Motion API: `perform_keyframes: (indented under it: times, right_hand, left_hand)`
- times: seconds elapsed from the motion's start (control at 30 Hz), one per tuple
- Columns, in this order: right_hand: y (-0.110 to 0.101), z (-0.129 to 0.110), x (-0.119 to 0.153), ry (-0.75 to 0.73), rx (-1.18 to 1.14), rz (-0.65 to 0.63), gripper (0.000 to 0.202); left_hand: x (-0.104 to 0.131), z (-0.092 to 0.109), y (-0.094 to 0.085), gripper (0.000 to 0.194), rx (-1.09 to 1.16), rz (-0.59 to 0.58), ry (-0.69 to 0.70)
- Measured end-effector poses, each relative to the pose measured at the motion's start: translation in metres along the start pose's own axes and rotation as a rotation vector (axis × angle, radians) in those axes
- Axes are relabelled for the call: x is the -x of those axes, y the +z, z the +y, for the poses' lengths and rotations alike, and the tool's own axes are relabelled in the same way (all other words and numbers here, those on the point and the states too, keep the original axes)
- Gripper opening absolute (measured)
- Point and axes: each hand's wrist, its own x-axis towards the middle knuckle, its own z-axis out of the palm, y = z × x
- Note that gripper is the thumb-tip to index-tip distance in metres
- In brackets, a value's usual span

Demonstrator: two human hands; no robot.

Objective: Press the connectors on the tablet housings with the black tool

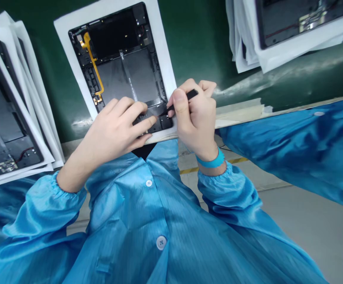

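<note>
An opened tablet (141, 75) lies on a white foam sheet (165, 43), its inner parts facing up. An orange flex cable (96, 71) runs down its left side. My left hand (118, 126) rests over the tablet's near edge with fingers stretched out, the index fingertip touching the lower right area and the thumb below it. Closed around a slim black pointed tool (192, 94), my right hand (196, 114) is at the near right corner. The tool's tapered tip meets the tablet beside my left index finger. My left palm and fingers hide part of the near edge.
Stacked opened tablets between white foam sheets stand at the left (29, 86) and the upper right (248, 39). Everything lies on a green work surface (197, 39), whose near edge carries worn tape (239, 112). Blue-clothed people (301, 146) sit close on both sides.
</note>
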Motion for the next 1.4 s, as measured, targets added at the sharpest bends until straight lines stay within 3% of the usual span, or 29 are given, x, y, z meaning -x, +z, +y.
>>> perform_keyframes:
  times: [0.23, 0.4, 0.67, 0.87, 1.4]
  right_hand:
    - [-0.002, 0.0, 0.0, 0.016, 0.02, -0.063, 0.051]
    - [-0.002, 0.001, 0.001, 0.002, 0.031, -0.089, 0.051]
    - [-0.007, -0.005, 0.001, 0.081, 0.094, -0.162, 0.056]
    - [-0.006, -0.003, 0.001, 0.016, 0.085, -0.125, 0.058]
    - [-0.007, 0.003, 0.004, 0.089, -0.012, -0.174, 0.054]
  left_hand:
    - [-0.004, -0.002, -0.004, 0.028, -0.105, -0.007, 0.049]
    - [-0.004, -0.003, -0.003, 0.028, -0.045, -0.009, 0.022]
    - [-0.01, -0.005, -0.014, 0.025, -0.014, -0.148, -0.027]
    - [-0.006, -0.009, -0.009, 0.029, -0.004, -0.12, -0.015]
    - [-0.005, -0.011, -0.005, 0.034, 0.024, -0.096, -0.051]
